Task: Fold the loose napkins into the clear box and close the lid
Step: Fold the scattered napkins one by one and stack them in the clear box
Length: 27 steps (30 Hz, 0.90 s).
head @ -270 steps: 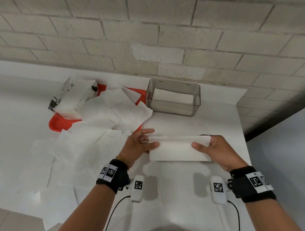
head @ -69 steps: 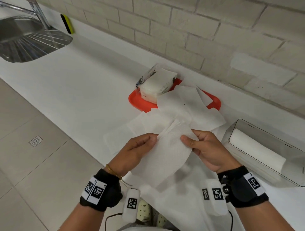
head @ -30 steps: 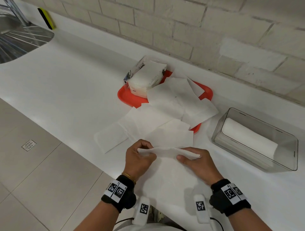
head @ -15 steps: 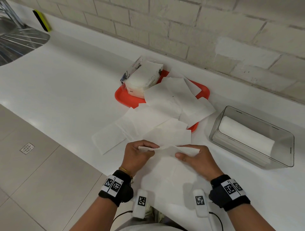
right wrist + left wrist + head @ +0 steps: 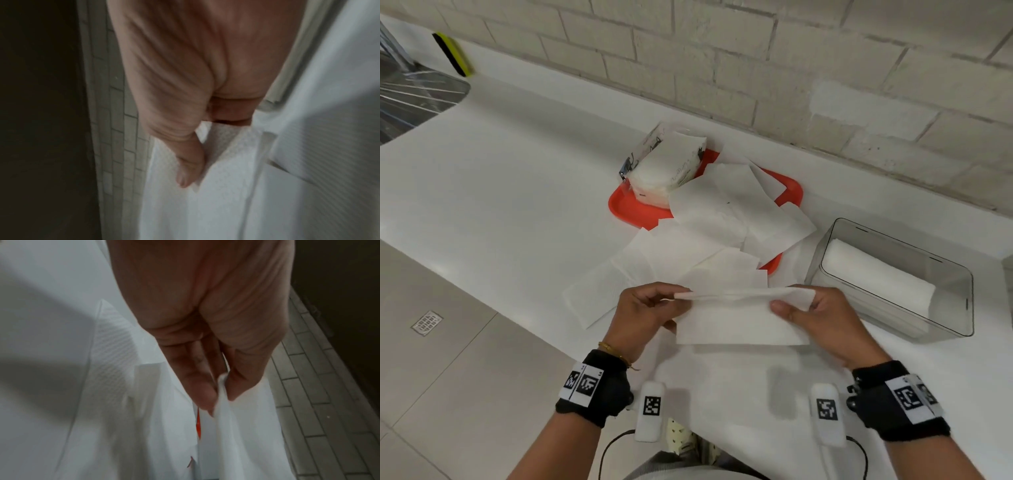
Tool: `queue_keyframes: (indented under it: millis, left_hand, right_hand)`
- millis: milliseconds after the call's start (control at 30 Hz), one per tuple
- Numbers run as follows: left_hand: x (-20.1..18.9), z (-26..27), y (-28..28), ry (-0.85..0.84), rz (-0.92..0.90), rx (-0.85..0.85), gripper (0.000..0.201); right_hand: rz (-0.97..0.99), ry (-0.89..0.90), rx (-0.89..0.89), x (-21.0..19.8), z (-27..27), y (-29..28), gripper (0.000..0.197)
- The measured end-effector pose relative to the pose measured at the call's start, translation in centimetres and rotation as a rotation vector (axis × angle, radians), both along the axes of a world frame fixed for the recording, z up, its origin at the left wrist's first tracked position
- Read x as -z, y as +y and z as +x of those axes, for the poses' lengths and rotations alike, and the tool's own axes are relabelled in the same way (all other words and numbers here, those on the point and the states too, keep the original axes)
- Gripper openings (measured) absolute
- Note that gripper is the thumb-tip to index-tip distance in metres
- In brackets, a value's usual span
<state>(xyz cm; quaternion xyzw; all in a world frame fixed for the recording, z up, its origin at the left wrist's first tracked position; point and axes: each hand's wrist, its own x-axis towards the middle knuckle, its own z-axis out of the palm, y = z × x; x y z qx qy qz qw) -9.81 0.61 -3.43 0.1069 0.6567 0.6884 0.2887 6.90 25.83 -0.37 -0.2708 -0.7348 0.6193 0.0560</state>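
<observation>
A white napkin (image 5: 739, 322), folded in half, hangs between both hands above the counter's front edge. My left hand (image 5: 650, 308) pinches its left top corner between thumb and fingers (image 5: 205, 391). My right hand (image 5: 808, 308) pinches the right top corner, thumb (image 5: 189, 170) on the paper. The clear box (image 5: 959, 274) stands open to the right, with a stack of folded napkins (image 5: 876, 270) inside. Several loose napkins (image 5: 709, 240) lie spread behind my hands, partly over the red tray (image 5: 626, 205). No lid is in view.
A plastic-wrapped napkin pack (image 5: 667, 164) sits on the tray's far left. A brick wall (image 5: 791, 68) backs the white counter (image 5: 500, 171). A steel sink (image 5: 410, 99) and a yellow sponge (image 5: 452, 54) are at far left. Tiled floor (image 5: 448, 377) lies below the counter edge.
Both hands have raised the folded napkin a little and drawn it out wider; its lower half now hangs flat. The view has shifted slightly.
</observation>
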Motion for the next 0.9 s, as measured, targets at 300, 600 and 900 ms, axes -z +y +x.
queue_keyframes:
  millis: [300, 600, 900]
  left_hand:
    - [1.8, -0.7, 1.0, 0.271, -0.305, 0.083, 0.017]
    - [4.3, 0.4, 3.0, 0.765, -0.603, 0.335, 0.024]
    - [5.0, 0.2, 3.7, 0.788, -0.621, 0.31, 0.025]
  right_hand:
    - [0.126, -0.02, 0.425, -6.6, 5.2, 10.0, 0.019]
    - [0.209, -0.439, 0.577, -3.1, 7.0, 18.3, 0.074]
    - [0.317, -0.559, 0.573, -1.5, 5.4, 18.6, 0.056]
